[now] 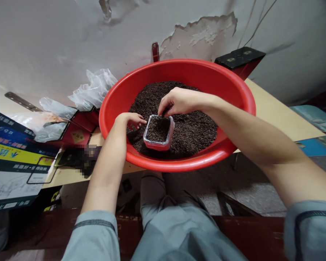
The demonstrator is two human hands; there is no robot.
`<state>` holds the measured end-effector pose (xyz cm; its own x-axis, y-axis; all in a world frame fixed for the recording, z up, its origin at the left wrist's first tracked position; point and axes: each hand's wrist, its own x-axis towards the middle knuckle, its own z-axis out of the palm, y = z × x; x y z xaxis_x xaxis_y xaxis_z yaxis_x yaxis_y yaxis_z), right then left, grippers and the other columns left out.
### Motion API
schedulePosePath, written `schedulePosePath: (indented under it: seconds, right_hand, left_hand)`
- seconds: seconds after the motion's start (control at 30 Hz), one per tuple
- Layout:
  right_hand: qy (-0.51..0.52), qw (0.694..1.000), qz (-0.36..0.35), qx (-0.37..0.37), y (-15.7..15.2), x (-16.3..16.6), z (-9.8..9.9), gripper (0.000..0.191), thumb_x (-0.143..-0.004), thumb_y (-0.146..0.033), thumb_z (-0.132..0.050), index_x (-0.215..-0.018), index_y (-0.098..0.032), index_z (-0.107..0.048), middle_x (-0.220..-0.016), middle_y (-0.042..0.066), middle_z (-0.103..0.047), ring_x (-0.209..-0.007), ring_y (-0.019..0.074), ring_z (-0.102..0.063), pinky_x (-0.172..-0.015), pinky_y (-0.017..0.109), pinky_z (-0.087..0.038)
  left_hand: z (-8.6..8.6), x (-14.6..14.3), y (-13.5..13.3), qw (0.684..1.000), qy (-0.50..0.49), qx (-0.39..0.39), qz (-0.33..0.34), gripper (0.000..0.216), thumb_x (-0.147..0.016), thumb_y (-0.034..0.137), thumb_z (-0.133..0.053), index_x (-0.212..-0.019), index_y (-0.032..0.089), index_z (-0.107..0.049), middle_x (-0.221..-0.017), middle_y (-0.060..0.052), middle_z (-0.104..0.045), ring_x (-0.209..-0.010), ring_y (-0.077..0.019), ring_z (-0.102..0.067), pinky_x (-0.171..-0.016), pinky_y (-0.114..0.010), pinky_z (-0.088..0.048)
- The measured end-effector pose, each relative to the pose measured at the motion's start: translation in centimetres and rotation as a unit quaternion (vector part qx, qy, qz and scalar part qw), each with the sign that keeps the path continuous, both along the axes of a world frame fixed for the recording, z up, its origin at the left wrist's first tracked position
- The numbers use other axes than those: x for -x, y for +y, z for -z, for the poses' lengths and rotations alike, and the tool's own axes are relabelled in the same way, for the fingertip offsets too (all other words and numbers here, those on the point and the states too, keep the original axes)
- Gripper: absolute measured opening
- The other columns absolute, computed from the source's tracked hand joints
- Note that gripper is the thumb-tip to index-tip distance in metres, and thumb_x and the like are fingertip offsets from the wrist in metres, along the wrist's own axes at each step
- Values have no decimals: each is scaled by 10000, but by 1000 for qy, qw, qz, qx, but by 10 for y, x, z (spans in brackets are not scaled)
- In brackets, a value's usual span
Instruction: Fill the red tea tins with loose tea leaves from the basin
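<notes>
1 yellow band (19, 155) of Chinese characters; left grip (133, 119) loose by tub (159, 145), right grip (178, 101) tight on grains (166, 110).

A: Way into the red basin (176, 165)?
B: Front: gap between left forearm (105, 174) and right forearm (247, 137), over the near rim to the tub (159, 146).
A: Tub top?
B: Right hand (176, 101) blocks the far edge, left hand (132, 119) at left side.
A: Flanks?
B: Plastic bags (93, 88) and red box (67, 138) crowd left rim; right forearm spans the right.
A: Rear?
B: Wall (57, 47), plus black-topped box (240, 58) right.
</notes>
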<state>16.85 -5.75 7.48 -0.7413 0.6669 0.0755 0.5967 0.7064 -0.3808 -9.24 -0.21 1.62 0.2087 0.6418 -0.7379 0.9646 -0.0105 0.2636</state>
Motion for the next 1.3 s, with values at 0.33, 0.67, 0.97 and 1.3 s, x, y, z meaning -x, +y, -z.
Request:
schedulePosePath:
  seconds: [0.33,0.67,0.97,1.3]
  right_hand:
    - [18,1000,5,3,-2,3,3,249,-884,-207,-736,-1080,-273,-877,-1026,3,-844,-935,178,-759,-902,280,-559]
    - [17,1000,-11,15,-6,2,1,277,-900,-167,-679,-1075,-258,-873,-1090,15,-835,-1002,194,-756,-947,309,-567]
    - [11,1000,-18,12,-8,2,0,305,-908,-189,-628,-1070,-284,-869,-1105,-10,-826,-1024,189,-744,-948,301,-571]
    - [-1,998,-24,-56,3,1,14,278,-893,-179,-641,-1023,-263,-872,-1032,14,-812,-913,177,-725,-909,310,-547]
  left_hand:
    - [-1,-1,-2,1000,1,0,-12,797,-941,573,-624,-1630,219,-440,-1542,-154,-621,-1292,-289,-656,-857,-280,-568]
    - [5,1,3,999,-15,10,-43,779,-935,545,-681,-1614,222,-478,-1533,-140,-623,-1271,-298,-664,-866,-310,-590]
    - [8,2,7,1000,4,3,-31,673,-1004,539,-608,-1611,263,-512,-1474,-133,-676,-1288,-334,-675,-963,-375,-600]
    - [6,1,4,999,-9,7,-40,694,-1037,510,-558,-1655,219,-437,-1473,-178,-655,-1285,-307,-662,-915,-357,-583]
